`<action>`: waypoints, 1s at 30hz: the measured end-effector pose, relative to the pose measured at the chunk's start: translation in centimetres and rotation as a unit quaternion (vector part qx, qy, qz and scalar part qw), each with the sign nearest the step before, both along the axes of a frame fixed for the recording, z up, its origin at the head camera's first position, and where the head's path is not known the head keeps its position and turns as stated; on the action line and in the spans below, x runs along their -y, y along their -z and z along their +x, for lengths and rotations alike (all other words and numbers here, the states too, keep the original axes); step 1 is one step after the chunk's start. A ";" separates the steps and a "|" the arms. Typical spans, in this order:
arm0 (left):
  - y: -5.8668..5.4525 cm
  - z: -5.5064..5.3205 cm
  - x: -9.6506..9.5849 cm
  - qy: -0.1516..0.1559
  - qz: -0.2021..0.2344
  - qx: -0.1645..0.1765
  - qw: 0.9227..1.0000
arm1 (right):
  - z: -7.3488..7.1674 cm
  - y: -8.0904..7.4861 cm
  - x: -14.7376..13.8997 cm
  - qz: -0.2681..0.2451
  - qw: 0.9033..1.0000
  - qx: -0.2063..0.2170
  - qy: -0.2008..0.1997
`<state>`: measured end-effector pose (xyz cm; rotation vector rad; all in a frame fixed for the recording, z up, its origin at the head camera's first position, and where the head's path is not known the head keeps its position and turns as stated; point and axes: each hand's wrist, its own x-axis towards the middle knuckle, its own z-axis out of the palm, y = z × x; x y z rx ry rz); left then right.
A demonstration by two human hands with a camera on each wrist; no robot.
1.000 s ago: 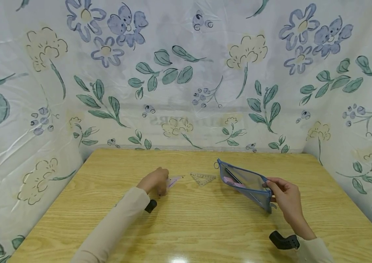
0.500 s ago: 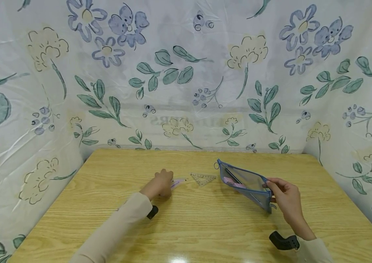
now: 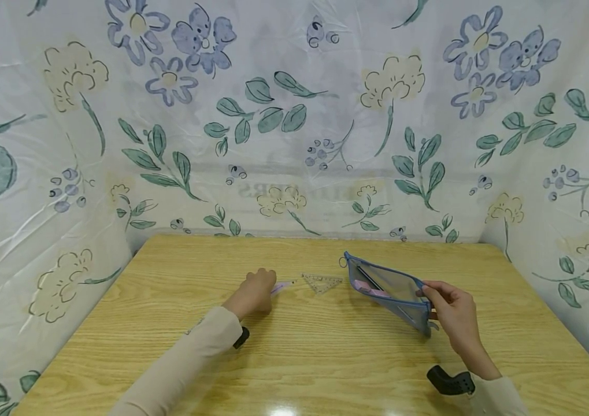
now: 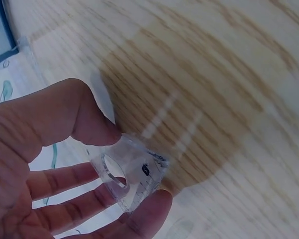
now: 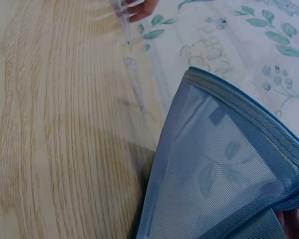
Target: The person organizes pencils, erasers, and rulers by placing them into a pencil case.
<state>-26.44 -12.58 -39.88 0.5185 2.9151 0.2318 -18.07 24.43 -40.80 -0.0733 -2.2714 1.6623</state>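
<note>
My left hand [image 3: 256, 292] is a little left of the table's middle. Its thumb and fingers pinch a clear plastic set square [image 4: 134, 172], with scale marks and a round hole, whose tapered end points right in the head view. Just right of it, a second clear set square [image 3: 321, 282] lies flat on the wood. My right hand [image 3: 452, 309] grips the near right end of a blue mesh pencil case [image 3: 403, 309], which gapes at the top and is tilted. Inside it are a dark pen [image 3: 369, 277] and a pink item [image 3: 364, 287], partly hidden.
The wooden table [image 3: 325, 358] ends at a floral curtain [image 3: 294, 144], which stands behind it and along both sides. A zip ring [image 3: 343, 262] hangs at the case's far left corner. Black wrist mounts [image 3: 450, 381] sit at both sleeves.
My left hand has moved slightly to the right with the set square, nearer the one on the table, and then hardly shifts. My right hand and the pencil case stay in place.
</note>
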 end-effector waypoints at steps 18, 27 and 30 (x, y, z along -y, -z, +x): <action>0.0 0.4 0.1 0.026 0.019 -0.036 0.999 | 0.1 -0.1 0.1 0.011 1.000 -0.004 -0.014; -0.4 0.5 -0.5 0.026 0.021 -0.045 0.998 | 0.2 0.0 0.1 0.011 1.000 -0.007 -0.021; -0.5 0.5 -0.5 0.030 0.026 -0.048 0.998 | 0.2 -0.1 0.2 0.006 1.000 -0.004 -0.021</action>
